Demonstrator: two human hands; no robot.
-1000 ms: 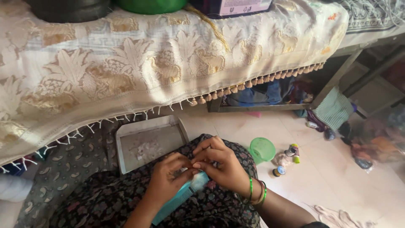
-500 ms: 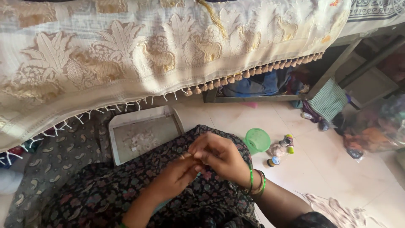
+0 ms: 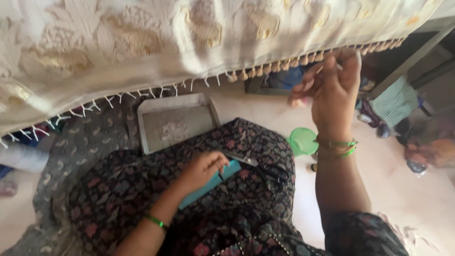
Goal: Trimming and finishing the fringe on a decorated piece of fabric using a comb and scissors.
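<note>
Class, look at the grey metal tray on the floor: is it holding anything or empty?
Nearly empty: the grey metal tray shows only a faint pale smear on its bare bottom, nothing standing in it.

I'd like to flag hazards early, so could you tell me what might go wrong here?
The scissors lie loose on the patterned lap, near the left hand; they could slip off or nick fingers. The right hand is raised, pinching something too small to identify; it might drop onto the floor.
</note>
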